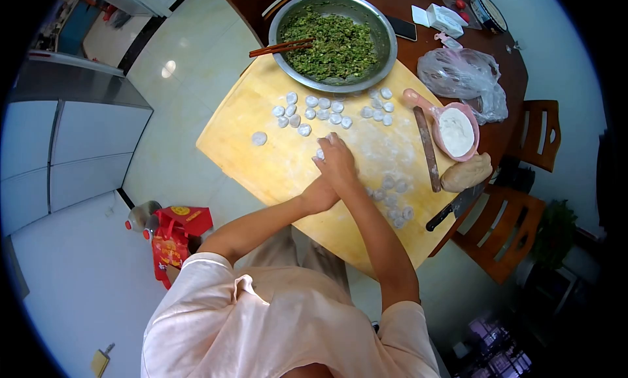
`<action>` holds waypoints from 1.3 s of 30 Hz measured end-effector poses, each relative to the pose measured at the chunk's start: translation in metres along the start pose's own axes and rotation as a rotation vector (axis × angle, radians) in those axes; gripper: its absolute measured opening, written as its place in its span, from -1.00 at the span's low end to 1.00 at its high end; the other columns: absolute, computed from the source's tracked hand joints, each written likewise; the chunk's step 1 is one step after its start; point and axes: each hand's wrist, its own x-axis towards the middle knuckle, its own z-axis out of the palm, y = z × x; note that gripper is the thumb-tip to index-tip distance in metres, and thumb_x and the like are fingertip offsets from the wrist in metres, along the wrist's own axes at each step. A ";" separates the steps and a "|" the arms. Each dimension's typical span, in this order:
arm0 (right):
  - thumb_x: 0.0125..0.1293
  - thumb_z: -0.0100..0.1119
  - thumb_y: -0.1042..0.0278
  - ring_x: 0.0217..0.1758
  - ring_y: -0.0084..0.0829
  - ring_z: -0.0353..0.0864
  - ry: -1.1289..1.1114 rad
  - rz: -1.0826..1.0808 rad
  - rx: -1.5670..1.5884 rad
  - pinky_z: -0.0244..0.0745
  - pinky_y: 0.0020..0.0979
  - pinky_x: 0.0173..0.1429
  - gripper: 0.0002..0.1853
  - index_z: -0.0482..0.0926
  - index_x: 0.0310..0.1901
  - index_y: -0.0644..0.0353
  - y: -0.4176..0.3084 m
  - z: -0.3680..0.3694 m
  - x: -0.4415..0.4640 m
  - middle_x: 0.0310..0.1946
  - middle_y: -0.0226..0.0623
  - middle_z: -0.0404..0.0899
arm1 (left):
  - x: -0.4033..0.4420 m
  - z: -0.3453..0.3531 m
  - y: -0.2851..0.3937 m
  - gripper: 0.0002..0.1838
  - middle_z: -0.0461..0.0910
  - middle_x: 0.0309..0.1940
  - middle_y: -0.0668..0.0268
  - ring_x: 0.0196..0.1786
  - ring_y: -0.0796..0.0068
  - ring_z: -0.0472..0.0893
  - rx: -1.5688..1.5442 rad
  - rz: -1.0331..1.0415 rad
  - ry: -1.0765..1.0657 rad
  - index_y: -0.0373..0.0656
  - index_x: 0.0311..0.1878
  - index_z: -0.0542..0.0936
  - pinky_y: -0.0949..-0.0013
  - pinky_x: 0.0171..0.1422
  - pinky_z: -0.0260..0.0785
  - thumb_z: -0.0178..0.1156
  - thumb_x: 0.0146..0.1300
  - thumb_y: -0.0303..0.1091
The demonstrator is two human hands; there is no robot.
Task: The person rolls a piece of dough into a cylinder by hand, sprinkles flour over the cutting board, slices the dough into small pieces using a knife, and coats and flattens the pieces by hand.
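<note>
Over the middle of a floured yellow board (242, 129), my right hand (338, 161) reaches forward with its fingers bent down around a small white dough piece (320, 154). My left hand (319, 195) lies just below it, against the right wrist, with its fingers hidden. Beyond my hands, several floured dough pieces (324, 114) are scattered in loose groups. One flattened dough round (259, 138) sits apart on the left. Another cluster of dough pieces (390, 200) lies to the right of my right forearm.
A steel bowl (278, 24) of chopped green filling (333, 47) with chopsticks (281, 47) stands at the far edge. Rightward are a rolling pin (426, 149), a pink flour scoop (475, 137), a dough lump (466, 172), a knife (451, 210) and a plastic bag (461, 73).
</note>
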 end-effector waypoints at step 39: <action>0.28 0.30 0.28 0.54 -0.17 0.24 0.236 0.206 -0.407 0.16 0.09 0.50 -0.39 0.42 0.37 0.06 0.076 0.014 -0.074 0.50 -0.28 0.27 | 0.033 -0.080 -0.014 -0.71 0.55 -0.23 0.05 -0.17 -0.04 0.59 -0.099 -0.200 0.245 -0.19 -0.16 0.53 0.04 -0.07 0.48 0.38 0.10 -0.33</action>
